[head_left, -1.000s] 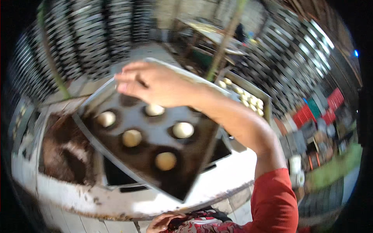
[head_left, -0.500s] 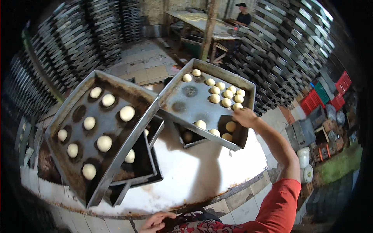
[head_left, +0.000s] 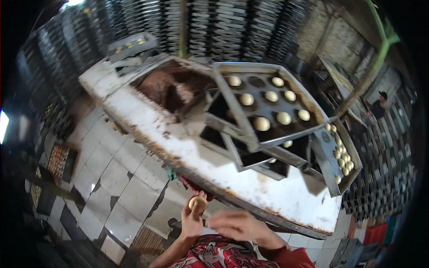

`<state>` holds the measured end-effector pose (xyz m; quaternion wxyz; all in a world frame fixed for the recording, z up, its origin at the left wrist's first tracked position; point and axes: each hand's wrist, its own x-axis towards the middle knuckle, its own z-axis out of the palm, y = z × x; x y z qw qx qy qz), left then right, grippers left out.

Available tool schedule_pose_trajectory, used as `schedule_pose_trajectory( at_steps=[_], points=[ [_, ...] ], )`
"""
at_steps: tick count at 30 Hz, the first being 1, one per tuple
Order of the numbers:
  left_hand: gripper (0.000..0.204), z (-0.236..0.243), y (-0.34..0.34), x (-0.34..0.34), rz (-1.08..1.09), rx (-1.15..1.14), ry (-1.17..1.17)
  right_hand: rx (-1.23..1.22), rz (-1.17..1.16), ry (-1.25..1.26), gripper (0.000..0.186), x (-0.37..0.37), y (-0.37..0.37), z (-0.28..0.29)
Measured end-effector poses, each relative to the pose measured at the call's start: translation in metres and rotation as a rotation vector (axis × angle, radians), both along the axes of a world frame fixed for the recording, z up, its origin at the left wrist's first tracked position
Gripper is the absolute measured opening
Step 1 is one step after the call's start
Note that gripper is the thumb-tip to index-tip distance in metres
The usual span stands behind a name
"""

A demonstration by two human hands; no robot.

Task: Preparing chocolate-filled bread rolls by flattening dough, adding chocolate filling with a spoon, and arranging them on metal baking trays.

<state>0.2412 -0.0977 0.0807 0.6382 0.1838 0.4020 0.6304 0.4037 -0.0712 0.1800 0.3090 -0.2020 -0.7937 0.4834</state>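
Note:
My left hand (head_left: 192, 221) is closed around a pale round dough ball (head_left: 197, 204) near the table's front edge, its thumb lying across the dough. Just to its right, my right hand (head_left: 237, 227) is blurred, with fingers stretched toward the left hand and nothing visible in them. Ahead, a metal tray (head_left: 263, 108) of spaced dough balls rests at a tilt on other stacked trays. Beyond it at right stands another tray (head_left: 325, 156) with more dough balls clustered together.
Brown crumbly filling (head_left: 163, 89) is heaped left of the trays on the white tabletop (head_left: 149, 118). A smaller tray (head_left: 133, 47) with dough sits at the far left end. Tall tray stacks (head_left: 223, 27) line the back; a person (head_left: 379, 106) is far right.
The view has swung left. My right hand has left the right tray and come back near my body. A dough ball now shows in my left hand, which has moved up.

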Motion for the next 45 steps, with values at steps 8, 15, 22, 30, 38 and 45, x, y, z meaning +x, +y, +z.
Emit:
schedule_pose_trajectory(
  at_steps=[8, 15, 22, 30, 38, 45],
  points=[
    [0.044, 0.017, 0.028, -0.095, 0.065, 0.184, -0.308, 0.083, -0.877, 0.025, 0.032, -0.166, 0.218, -0.145],
    [0.036, -0.034, 0.120, -0.133, -0.061, -0.248, -0.105, 0.209, -1.189, 0.014, 0.026, -0.204, 0.323, -0.207],
    [0.033, -0.019, 0.218, -0.154, -0.320, 0.037, 0.522, 0.369, -0.910, -0.101, 0.012, -0.242, 0.297, -0.104],
    [0.039, 0.000, 0.290, -0.250, -0.301, -0.161, -0.203, 0.444, -0.475, -1.208, 0.019, -0.285, 0.384, -0.049],
    [0.035, 0.006, 0.344, -0.321, -0.220, -0.254, -0.433, 0.180, -0.745, -0.664, 0.009, -0.299, 0.330, 0.026],
    [0.043, 0.053, 0.360, -0.325, -0.349, -0.015, -0.736, 0.377, -0.866, -0.259, 0.023, -0.288, 0.305, -0.091]
  ],
)
